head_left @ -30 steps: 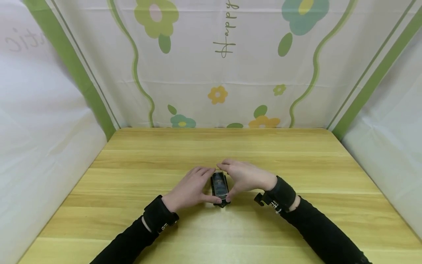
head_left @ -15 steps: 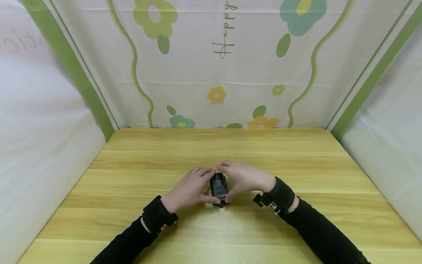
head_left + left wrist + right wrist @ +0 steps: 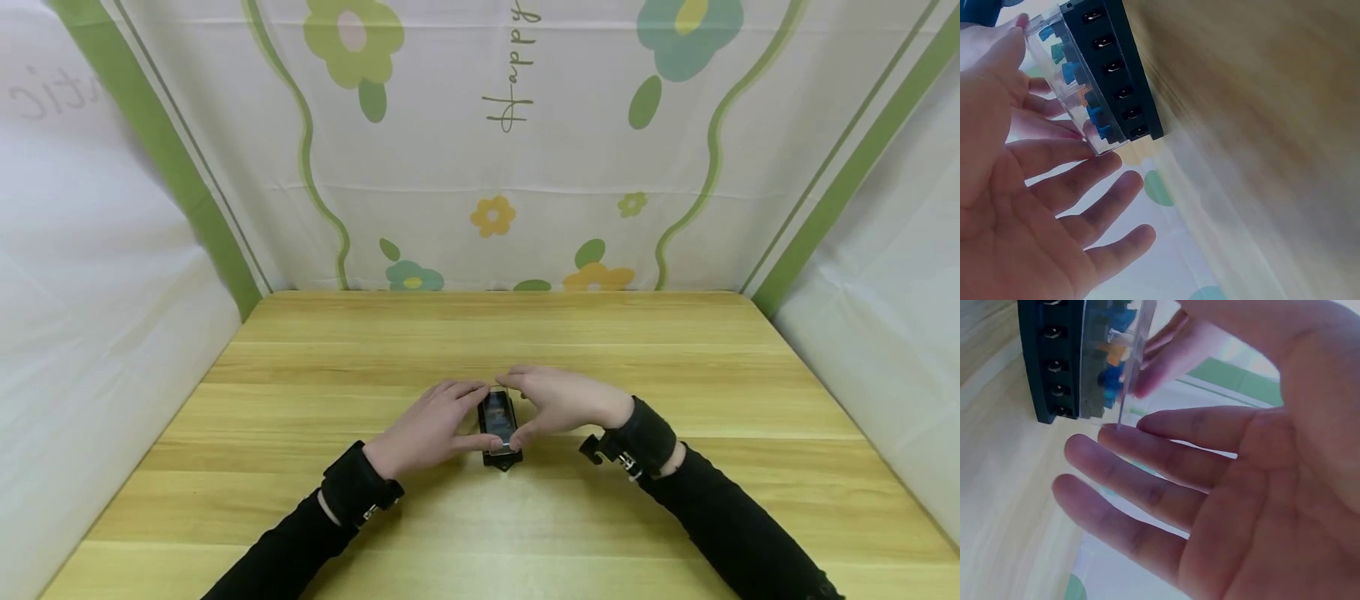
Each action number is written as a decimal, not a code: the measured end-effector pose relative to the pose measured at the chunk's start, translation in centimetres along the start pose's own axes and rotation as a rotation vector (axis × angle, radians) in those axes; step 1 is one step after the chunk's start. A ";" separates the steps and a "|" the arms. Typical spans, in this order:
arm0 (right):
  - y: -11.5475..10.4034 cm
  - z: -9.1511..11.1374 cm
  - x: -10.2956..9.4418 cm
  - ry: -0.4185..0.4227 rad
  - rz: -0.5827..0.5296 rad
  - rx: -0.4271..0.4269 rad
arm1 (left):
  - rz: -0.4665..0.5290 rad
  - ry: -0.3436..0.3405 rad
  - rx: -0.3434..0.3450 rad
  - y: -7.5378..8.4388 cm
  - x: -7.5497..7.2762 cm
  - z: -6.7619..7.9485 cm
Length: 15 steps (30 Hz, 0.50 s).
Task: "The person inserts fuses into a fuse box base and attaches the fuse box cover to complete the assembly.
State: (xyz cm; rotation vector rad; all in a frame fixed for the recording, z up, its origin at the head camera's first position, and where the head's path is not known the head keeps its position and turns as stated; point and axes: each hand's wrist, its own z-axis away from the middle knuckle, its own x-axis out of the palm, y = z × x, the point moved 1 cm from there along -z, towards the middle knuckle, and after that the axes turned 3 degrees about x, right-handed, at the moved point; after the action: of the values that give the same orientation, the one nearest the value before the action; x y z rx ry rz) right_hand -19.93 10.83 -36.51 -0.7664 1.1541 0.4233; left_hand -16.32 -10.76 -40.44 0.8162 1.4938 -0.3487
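Observation:
A black terminal block (image 3: 504,461), its side lined with several screw slots, lies on the wooden table. Its clear plastic cover (image 3: 1060,81) sits over blue, green and orange parts inside. My left hand (image 3: 431,425) pinches the cover from the left, thumb at the near end and index finger at the far end. From the right, my right hand (image 3: 566,402) grips the same cover, thumb beside the left thumb. The other fingers of both hands stay extended, away from the block's base (image 3: 1050,362). Whether the cover is fully seated, I cannot tell.
The wooden table (image 3: 315,350) reaches back to a white curtain (image 3: 435,150) printed with flowers. White cloth walls (image 3: 97,250) stand on both sides. Each wrist wears a black camera strap (image 3: 358,483).
Both thumbs have shifted slightly away from the near end, and more of the black base shows there. The right hand has moved a little rightward. The base stays in place.

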 end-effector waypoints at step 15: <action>-0.5 -0.2 0.3 0.058 0.001 0.011 | 0.012 0.022 -0.005 0.1 0.3 -0.1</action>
State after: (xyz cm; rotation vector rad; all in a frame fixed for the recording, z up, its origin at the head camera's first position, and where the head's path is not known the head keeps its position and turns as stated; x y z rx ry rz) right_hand -19.59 10.34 -36.61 -0.7728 1.2103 0.3974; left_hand -16.29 -10.57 -40.68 0.8267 1.5092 -0.3282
